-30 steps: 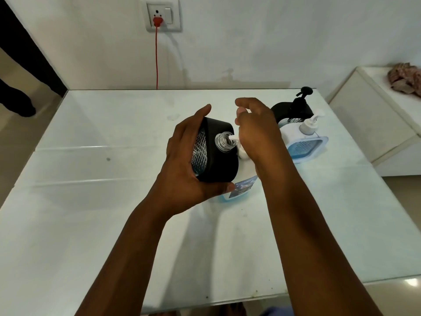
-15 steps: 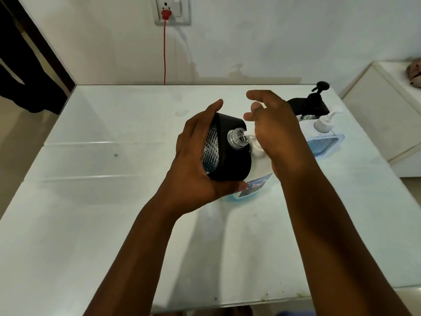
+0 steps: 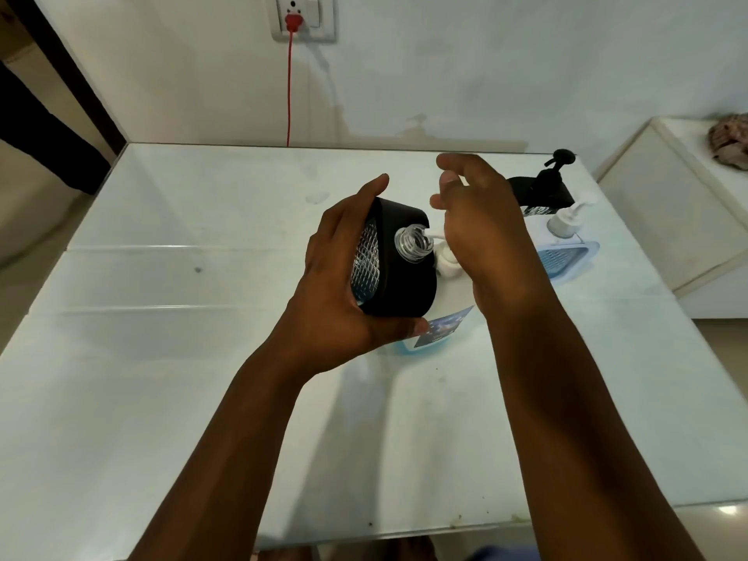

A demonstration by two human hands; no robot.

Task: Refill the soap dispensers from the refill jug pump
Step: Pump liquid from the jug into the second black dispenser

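I see my left hand [image 3: 336, 289] gripping a black soap dispenser [image 3: 398, 263] from the side, thumb along its near lower edge and fingers [image 3: 372, 188] wrapped over the far top, so it is held tilted above the counter [image 3: 162, 378]. The dispenser has a clear, diamond-patterned body showing at its left face and an open, clear threaded neck [image 3: 413, 242] with no pump on it. That neck sits right at the white spout [image 3: 435, 237] of the refill jug pump [image 3: 447, 263]. My right hand [image 3: 485, 232] is over the top of that pump, fingers loosely bent and a little spread, the upper ones lifted clear; I cannot quite tell from this angle whether the palm is pressing the pump head or only resting on it. The refill jug [image 3: 445, 325] stands on the counter directly under both hands, white with blue liquid at its base and a dark label showing below my left thumb. Behind my right hand, toward the far right corner of the counter, stands a second black dispenser [image 3: 544, 192] with its black pump fitted, and just beside it a white and blue dispenser [image 3: 562, 253] with a white pump. On the wall beyond, a red plug [image 3: 292, 22] sits in a socket with its red cord hanging down behind the counter.
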